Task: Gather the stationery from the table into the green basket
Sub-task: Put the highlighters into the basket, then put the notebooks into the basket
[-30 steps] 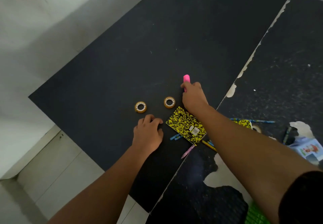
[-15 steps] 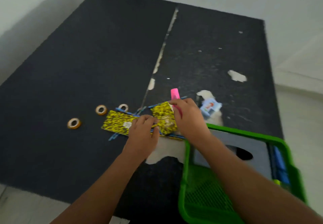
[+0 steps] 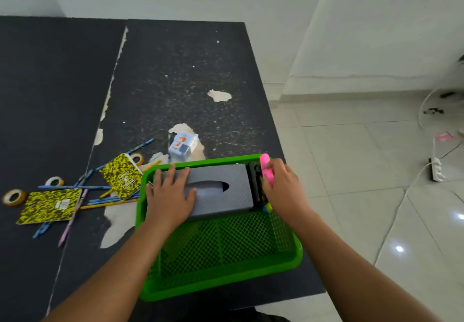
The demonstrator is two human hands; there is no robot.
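Observation:
The green mesh basket (image 3: 221,266) sits at the table's near right corner with a grey tissue box (image 3: 226,196) lying in its far end. My left hand (image 3: 169,196) rests flat on the box's left part, fingers spread. Over the basket's far right corner, my right hand (image 3: 281,188) is closed on a pink highlighter (image 3: 266,169). Left of the basket lie two yellow speckled notebooks (image 3: 49,206) (image 3: 120,175), several pencils and pens (image 3: 110,200), three tape rolls (image 3: 13,197) (image 3: 54,181) (image 3: 136,158) and a small blue box (image 3: 183,146).
The black table (image 3: 175,70) has a seam down its middle and worn pale patches. The table's right edge runs just past the basket; beyond it is white tiled floor with a power strip (image 3: 437,171) and cables.
The view swung right from the tape rolls to the basket. My right hand carried the pink highlighter to the basket's far right corner. My left hand left the notebooks and landed on the tissue box.

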